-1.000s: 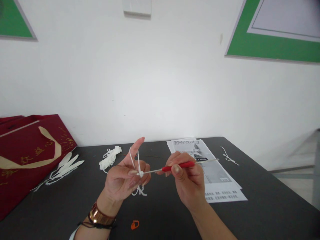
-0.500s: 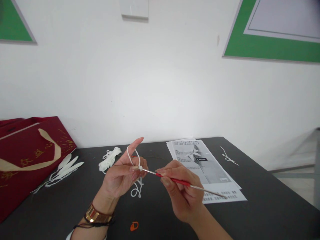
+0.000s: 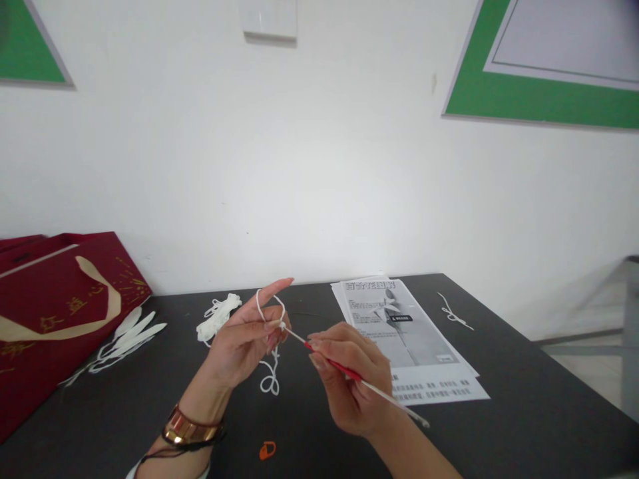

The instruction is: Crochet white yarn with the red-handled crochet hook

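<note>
Pinched between the thumb and fingers of my left hand (image 3: 244, 339) is white yarn (image 3: 270, 384). One strand loops over the raised index finger, and a curled tail hangs below the hand. My right hand (image 3: 355, 382) grips a crochet hook (image 3: 344, 370) by its red handle, pen-like. The hook's thin metal tip reaches the small yarn knot at my left fingertips; whether it sits inside a loop is too small to tell. Its other end sticks out to the lower right, past my right palm.
An orange stitch marker (image 3: 267, 450) lies near the front of the black table (image 3: 279, 426). A white yarn bundle (image 3: 218, 318), white crocheted petals (image 3: 130, 340) and a red gift bag (image 3: 64, 313) are at left. Printed sheets (image 3: 424, 372) and a tied yarn piece (image 3: 454, 313) lie at right.
My right hand has shifted slightly left, and the hook has turned so its back end points lower. My left hand has tilted a little, its index finger leaning further right.
</note>
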`<state>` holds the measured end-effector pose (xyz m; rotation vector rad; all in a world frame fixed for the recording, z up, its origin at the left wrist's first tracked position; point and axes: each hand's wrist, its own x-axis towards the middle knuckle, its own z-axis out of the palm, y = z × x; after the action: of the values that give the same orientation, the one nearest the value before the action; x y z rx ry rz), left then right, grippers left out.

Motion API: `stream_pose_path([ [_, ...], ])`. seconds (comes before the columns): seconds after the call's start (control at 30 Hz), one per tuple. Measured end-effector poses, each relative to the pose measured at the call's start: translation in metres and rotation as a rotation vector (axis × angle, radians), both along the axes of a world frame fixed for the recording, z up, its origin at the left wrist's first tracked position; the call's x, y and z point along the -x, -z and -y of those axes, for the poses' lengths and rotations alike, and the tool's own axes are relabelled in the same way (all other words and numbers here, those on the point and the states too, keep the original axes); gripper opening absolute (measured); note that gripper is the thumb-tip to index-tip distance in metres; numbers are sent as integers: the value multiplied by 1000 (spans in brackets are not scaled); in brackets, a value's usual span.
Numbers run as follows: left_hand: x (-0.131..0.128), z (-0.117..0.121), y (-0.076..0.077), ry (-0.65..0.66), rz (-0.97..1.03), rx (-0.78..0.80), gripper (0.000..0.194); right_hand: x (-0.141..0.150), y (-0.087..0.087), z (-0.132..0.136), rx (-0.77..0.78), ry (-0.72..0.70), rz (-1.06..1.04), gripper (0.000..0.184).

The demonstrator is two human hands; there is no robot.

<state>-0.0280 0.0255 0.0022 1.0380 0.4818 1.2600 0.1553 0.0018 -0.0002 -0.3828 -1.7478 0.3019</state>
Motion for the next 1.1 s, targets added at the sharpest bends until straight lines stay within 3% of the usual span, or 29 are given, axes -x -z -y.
stream_pose_path([
  [0.13,-5,0,1,-15,82,5,54,2,3,-1,-23,6,-38,33],
  [0.37,-5,5,-2,-3,134,-15,66,9,7,-7,346,-84,-339,13],
  [0.53,-6,5,-1,12,110,-5,69,14,9,-10,565,-96,-422,10],
  [0.67,-9,5,3,66,90,25,72,17,10,-7,486,-56,-295,7],
  [0.83,-6,5,2,5,134,-48,74,15,9,-3,381,-73,-286,11],
  [1.0,-4,7,0,4,19,-78,71,17,13,-8,567,-121,-388,8],
  [1.1,-5,8,-1,-2,-8,-106,69,22,17,-14,725,-233,-540,10],
])
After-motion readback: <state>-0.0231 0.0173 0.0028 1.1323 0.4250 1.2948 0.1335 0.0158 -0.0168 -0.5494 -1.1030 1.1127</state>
